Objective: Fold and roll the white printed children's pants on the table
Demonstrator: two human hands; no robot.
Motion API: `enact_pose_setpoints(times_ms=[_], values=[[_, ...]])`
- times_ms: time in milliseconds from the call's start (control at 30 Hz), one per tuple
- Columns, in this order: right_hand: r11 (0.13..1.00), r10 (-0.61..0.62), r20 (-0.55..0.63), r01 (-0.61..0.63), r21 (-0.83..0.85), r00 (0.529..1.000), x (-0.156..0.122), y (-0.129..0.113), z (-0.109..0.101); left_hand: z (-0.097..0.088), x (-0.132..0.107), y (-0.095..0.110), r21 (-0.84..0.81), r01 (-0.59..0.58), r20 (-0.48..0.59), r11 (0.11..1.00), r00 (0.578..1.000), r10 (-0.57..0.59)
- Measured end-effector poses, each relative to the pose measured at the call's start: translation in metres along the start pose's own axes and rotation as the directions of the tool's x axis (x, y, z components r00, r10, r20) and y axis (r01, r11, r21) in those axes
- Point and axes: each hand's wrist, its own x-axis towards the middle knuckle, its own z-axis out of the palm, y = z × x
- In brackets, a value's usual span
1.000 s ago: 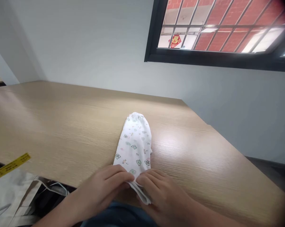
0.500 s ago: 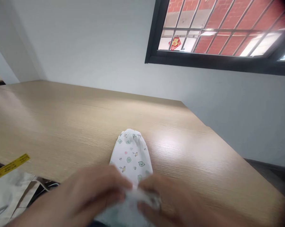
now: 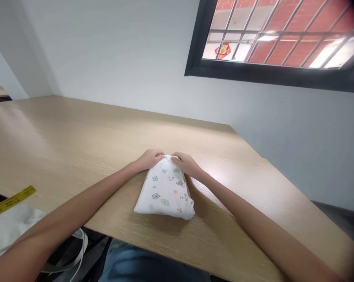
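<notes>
A folded white garment [image 3: 165,188], printed with green bear faces and small pink and yellow figures, lies on the wooden table [image 3: 85,156]. It has a narrow far end and a wider folded near edge. My left hand [image 3: 151,158] grips the far end at its left corner, fingers curled over the cloth. Opposite it, my right hand [image 3: 186,162] pinches the far right corner, thumb on top. Both hands rest close to the tabletop, a small gap between them. The fingertips beneath the fabric are hidden.
A yellow measuring strip [image 3: 12,201] juts over the table's left front edge. Below it are a white bag [image 3: 15,227] and a white cord [image 3: 83,244]. Behind the table stand a white wall [image 3: 120,58] and a barred window [image 3: 267,39].
Both hands have gone from the near part of the garment to its far end. The near part now lies folded over the far part, covering the gathered end seen before.
</notes>
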Motion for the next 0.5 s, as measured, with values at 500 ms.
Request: enact_pose_setpoints(times_ms=[500], values=[[0.678,-0.721,0.162,0.734,-0.035,0.674,-0.059,-0.05,0.009,-0.007,-0.041,0.066,-0.539,-0.176,0.397,0.824,0.809,0.433]])
